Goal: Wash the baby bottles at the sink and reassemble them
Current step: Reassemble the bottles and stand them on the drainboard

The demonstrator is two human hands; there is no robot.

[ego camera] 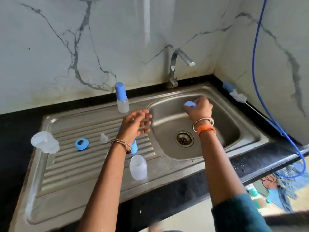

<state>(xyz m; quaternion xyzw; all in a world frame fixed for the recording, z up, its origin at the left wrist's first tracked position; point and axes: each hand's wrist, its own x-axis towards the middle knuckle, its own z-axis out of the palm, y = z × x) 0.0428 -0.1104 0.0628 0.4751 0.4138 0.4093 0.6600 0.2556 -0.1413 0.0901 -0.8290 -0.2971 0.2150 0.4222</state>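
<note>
Right hand (199, 108) is over the sink bowl (168, 148), near its back wall, fingers curled round a small blue bottle part (189, 104); which part, cannot tell. Left hand (135, 124) hovers at the bowl's left rim over the ribbed drainboard (93, 164), fingers loosely spread, holding nothing. Bangles on both wrists, orange band on the right.

Assembled bottle with blue cap (122, 97) stands upright at the back edge of the drainboard, close to the wall. Open clear bottle body (138, 167) stands near the front edge of the drainboard, just left of the bowl. Another blue piece (134, 147) sits partly hidden behind the left wrist. Blue screw ring (82, 144) lies flat mid-drainboard, clear nipple (104, 138) just right of it, apart. Clear bottle body (44, 142) lies tilted at the left edge of the drainboard.

Tap (175, 67) at the back of the bowl, no water running. Bottle brush (237, 96) with blue handle lies on the black desk (167, 193) along the right edge by the wall. Blue hose (255, 81) hangs down the right wall.
</note>
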